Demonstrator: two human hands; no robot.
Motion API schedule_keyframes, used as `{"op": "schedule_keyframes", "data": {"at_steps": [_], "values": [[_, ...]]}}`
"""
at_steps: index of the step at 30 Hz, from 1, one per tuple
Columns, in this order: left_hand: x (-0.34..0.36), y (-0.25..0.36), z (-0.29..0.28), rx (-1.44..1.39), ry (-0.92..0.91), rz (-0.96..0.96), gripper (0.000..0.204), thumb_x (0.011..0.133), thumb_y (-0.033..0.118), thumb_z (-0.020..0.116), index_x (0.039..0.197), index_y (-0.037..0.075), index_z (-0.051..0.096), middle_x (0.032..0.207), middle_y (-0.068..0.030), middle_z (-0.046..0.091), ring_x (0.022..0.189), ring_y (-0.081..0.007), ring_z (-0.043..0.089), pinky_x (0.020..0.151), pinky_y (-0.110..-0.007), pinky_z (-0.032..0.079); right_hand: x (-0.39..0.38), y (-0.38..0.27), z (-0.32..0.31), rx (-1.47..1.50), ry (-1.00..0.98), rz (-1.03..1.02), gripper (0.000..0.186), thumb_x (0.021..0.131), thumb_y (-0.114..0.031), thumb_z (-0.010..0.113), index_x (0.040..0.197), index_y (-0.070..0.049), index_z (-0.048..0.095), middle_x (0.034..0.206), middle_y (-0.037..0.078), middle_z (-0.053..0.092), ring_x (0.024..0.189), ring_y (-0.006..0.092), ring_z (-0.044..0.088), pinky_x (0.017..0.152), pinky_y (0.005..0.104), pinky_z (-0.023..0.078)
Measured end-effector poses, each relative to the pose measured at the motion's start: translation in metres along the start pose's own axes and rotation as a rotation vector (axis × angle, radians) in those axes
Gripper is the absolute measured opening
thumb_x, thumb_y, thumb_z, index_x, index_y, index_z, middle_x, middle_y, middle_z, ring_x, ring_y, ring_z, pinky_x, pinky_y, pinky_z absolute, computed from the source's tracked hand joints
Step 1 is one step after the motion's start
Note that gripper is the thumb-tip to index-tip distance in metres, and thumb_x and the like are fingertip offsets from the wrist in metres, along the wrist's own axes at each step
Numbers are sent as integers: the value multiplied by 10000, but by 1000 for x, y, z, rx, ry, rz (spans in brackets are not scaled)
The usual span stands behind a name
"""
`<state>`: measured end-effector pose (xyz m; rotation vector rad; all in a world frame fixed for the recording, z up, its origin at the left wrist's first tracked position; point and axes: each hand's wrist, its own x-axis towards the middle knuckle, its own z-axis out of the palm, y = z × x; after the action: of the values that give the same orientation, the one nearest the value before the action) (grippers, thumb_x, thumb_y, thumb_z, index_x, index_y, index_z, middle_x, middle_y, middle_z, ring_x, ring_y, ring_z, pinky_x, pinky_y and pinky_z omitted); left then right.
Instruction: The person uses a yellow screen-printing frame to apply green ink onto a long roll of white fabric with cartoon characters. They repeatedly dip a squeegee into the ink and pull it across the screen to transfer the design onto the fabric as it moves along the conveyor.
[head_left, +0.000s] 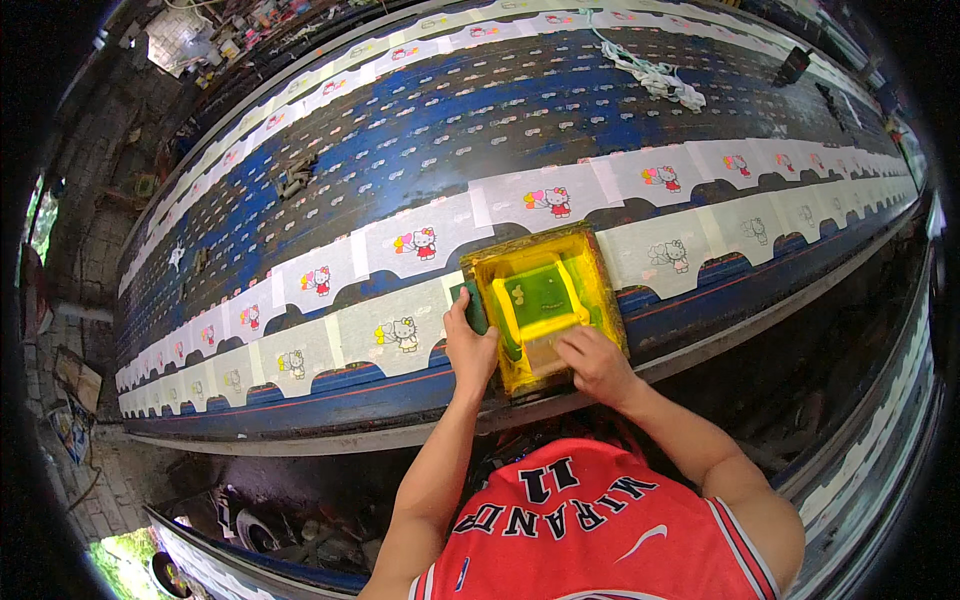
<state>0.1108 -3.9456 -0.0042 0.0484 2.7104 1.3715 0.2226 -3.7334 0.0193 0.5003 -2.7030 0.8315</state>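
Note:
A screen-printing frame (608, 290) lies on the near row of pale fabric pieces, its inside coated with bright yellow ink around a greenish mesh window (545, 295). My left hand (470, 345) grips the frame's left side, at a dark green piece (474, 310) on its edge. In the frame's near part, my right hand (602, 368) is closed on a squeegee (547, 355) with a pale, flat blade smeared yellow. Left of the frame, a fabric piece (375, 335) carries a cartoon cat with yellow parts; right of it, another piece (690, 250) shows an outlined cat without yellow.
The long blue-black printing table (400, 200) holds further rows of printed fabric (390, 245). A bundle of white cloth strips (655, 80), a dark object (793, 66) and small greyish scraps (295, 178) lie farther back. Another table (240, 570) stands at the lower left.

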Motion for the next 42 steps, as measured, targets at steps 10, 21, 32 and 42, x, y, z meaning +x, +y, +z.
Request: {"op": "schedule_keyframes", "data": {"at_steps": [10,21,32,42], "values": [[3,-13,6,30,64,83,791,784,27,718,1528,94,461,1300,-193,547,1196,-399,594,1020,-456,498,122,51,6,4,138,3,168,769,29,623,924,-15,668,950,150,663,977,368,634,884,459,543],[-2,-10,3,21,48,52,805,781,38,742,1532,94,456,1315,-190,545,1237,-401,577,1051,-458,489,46,26,5,-15,-20,33,312,725,22,625,1034,-2,657,995,169,650,971,392,621,888,472,533],[-6,36,34,-258,82,45,755,775,-39,715,1498,-5,501,1441,-187,552,1355,-327,545,1158,-384,414,1,36,-56,28,18,-33,275,784,-27,608,1055,3,643,1048,159,654,1011,349,628,911,426,534],[-26,135,193,-245,42,12,764,773,-4,731,1500,5,497,1464,-196,546,1374,-334,532,1171,-396,410,-79,155,-163,-20,-27,60,320,793,-30,598,1102,30,653,1049,168,632,1030,364,612,934,447,522]]}}
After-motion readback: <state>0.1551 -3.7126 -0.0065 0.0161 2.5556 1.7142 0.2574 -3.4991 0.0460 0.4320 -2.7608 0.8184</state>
